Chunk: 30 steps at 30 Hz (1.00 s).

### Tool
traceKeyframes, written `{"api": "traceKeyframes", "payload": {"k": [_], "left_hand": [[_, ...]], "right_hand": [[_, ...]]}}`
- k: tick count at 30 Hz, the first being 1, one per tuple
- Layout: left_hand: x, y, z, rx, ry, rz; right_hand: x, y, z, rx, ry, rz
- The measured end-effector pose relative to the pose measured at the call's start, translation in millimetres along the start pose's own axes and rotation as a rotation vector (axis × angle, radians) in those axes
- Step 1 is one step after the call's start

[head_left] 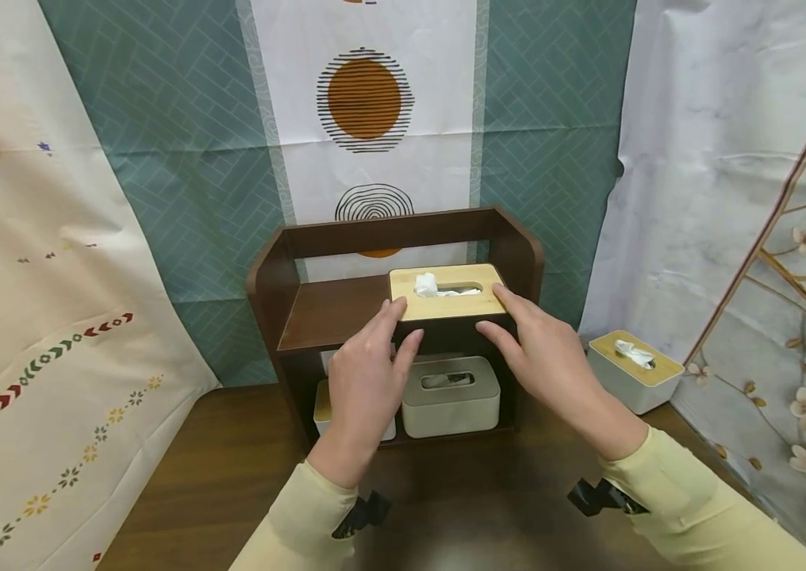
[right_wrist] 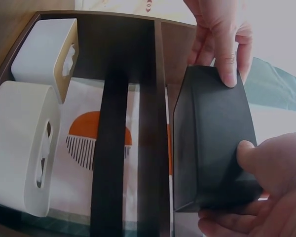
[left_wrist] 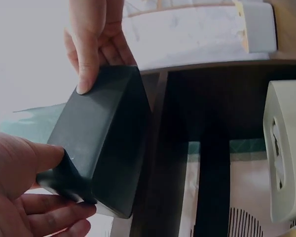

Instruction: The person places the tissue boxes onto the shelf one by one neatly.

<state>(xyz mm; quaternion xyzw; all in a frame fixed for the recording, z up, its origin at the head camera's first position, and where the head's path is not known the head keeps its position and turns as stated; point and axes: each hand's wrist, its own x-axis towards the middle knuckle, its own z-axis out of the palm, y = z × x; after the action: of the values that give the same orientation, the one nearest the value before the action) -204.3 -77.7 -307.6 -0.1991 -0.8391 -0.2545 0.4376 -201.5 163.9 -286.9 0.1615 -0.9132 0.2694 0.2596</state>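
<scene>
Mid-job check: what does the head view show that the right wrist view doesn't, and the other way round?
Only the head view: the wooden lid of the black box with white tissue poking out, the separate grey box at far right, and both yellow sleeves.

Only the right wrist view: the dark crossbar and orange, striped print behind the lower shelf.

Both: left hand and right hand gripping the black box, the shelf unit, the cream box and the white box.
</scene>
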Motion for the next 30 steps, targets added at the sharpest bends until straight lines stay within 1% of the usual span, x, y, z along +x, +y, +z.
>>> {"api": "traceKeyframes", "payload": {"k": [8, 13, 18, 23, 30], "left_hand": [[11.0, -10.9, 5.3, 0.002, -0.033, -0.04], [17.6, -15.6, 8.7, 0.009, -0.06, -0.069], [21.5, -21.2, 14.4, 0.009, -0.094, -0.099], [24.4, -26.8, 20.6, 0.012, -0.1, -0.116], [25.6, -31.5, 28.0, 0.018, -0.125, -0.143]], "right_hand": [[22, 2, 10, 0.004, -0.015, 0.007], [33, 5, 14, 0.003, -0.042, 0.024], [40, 9, 18, -0.009, -0.057, 0.028], [48, 12, 22, -0.013, -0.06, 0.026], [54, 19, 29, -0.017, -0.079, 0.036]]}}
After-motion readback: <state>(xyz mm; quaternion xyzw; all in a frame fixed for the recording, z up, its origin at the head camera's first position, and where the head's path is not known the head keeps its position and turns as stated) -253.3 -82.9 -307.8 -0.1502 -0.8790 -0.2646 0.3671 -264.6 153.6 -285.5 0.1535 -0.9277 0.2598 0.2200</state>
